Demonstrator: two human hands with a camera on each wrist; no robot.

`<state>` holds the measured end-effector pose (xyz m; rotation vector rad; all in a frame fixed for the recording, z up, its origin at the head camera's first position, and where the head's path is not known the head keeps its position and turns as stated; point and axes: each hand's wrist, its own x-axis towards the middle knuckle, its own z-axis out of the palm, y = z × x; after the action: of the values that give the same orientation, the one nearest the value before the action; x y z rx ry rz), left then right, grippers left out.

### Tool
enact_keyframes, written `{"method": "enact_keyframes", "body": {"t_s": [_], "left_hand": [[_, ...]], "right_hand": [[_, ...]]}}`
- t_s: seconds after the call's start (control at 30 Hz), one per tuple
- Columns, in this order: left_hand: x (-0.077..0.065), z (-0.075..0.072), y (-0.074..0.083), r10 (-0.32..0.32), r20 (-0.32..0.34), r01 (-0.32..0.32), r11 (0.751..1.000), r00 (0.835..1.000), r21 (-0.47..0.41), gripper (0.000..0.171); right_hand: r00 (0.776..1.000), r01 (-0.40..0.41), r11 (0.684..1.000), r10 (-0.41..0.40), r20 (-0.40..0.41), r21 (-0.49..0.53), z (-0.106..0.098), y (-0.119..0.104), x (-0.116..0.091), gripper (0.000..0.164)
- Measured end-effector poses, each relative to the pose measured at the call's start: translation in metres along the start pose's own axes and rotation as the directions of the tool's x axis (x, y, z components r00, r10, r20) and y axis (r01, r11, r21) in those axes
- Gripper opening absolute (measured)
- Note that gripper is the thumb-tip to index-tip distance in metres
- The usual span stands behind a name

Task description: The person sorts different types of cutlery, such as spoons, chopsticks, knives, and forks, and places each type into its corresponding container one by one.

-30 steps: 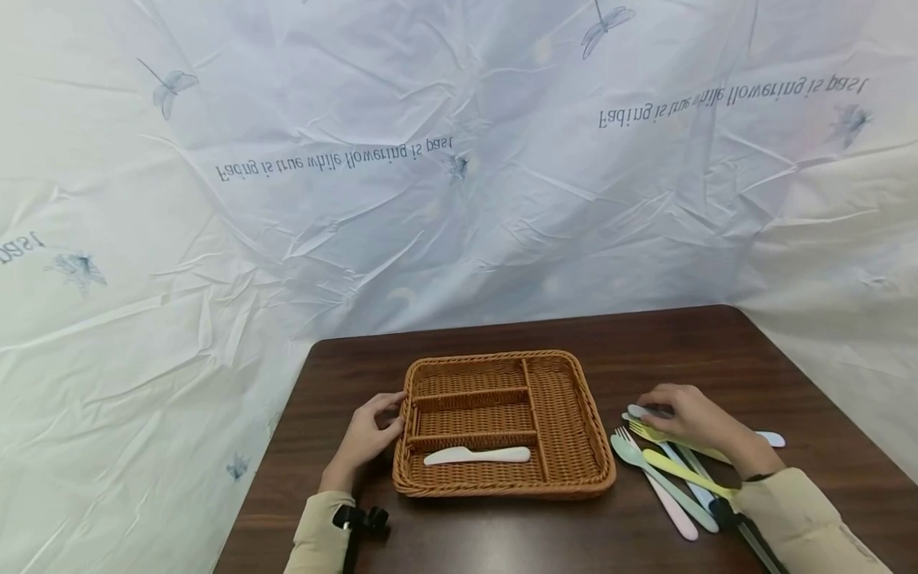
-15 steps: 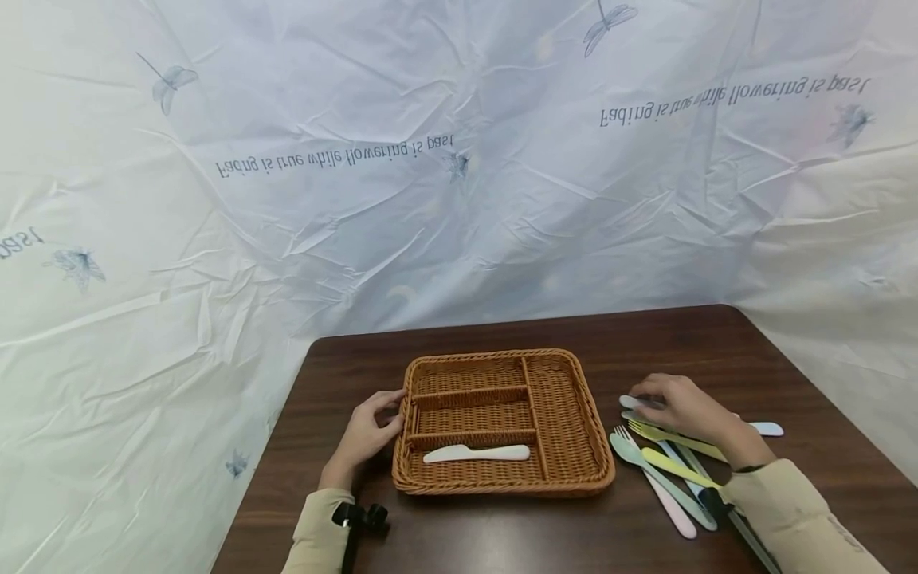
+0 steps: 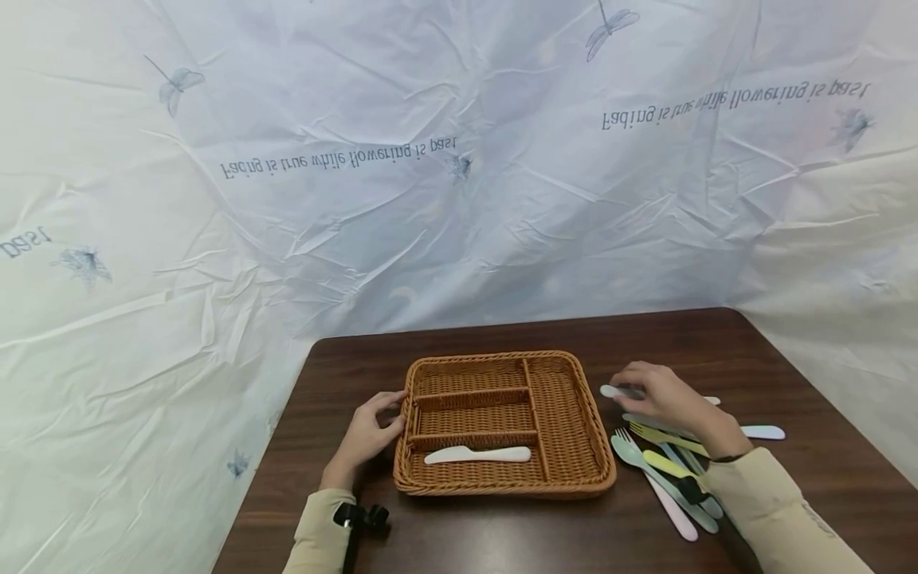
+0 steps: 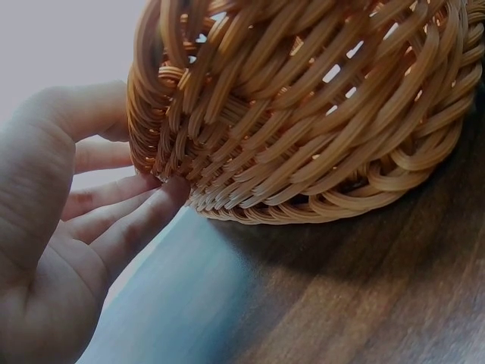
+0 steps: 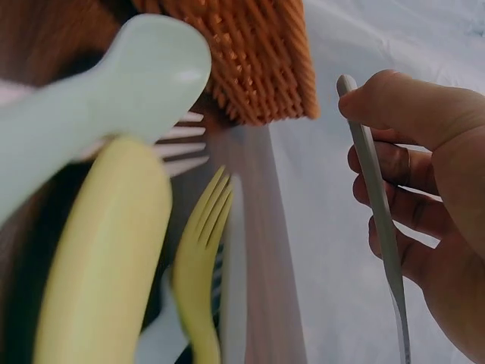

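Observation:
A rectangular wicker basket with divided compartments stands on the table, a white knife lying in its front one. My left hand grips the basket's left side, its fingertips against the weave in the left wrist view. To the right of the basket, my right hand holds a pale knife between thumb and fingers. The rounded handle end points towards the basket, the thin blade away from it. Below this hand lies a loose pile with a yellow fork and a mint-green spoon.
Several more pieces of cutlery overlap in the pile, among them a pink fork and a yellow handle. A light blue-white handle sticks out on the right. The dark wooden table meets a hanging white printed sheet behind.
My right hand has moved up and left from the pile towards the basket, drawing the pale knife along with it. The left hand and basket stay in place.

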<state>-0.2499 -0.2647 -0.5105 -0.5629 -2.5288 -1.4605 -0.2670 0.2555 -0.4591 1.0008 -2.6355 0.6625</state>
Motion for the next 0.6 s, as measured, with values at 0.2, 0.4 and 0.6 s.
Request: {"method": "enact_keyframes", "body": {"t_s": [0.2,0.4,0.6], "left_hand": [[-0.002,-0.003,0.021,0.011,0.02,-0.011,1.0,1.0,0.001,0.042],[-0.003,-0.008,0.037,0.023,0.041,-0.023,1.0,0.999,0.005,0.042],[-0.003,-0.008,0.035,0.014,0.042,-0.014,1.0,0.999,-0.003,0.042]], "right_hand": [[0.997,0.065,0.998,-0.065,-0.041,-0.005,0.001,-0.004,0.011,0.018],[0.995,0.087,0.996,-0.087,-0.04,-0.009,0.002,-0.01,0.023,0.018],[0.996,0.092,0.996,-0.092,-0.02,-0.009,0.005,-0.021,0.035,0.02]]}}
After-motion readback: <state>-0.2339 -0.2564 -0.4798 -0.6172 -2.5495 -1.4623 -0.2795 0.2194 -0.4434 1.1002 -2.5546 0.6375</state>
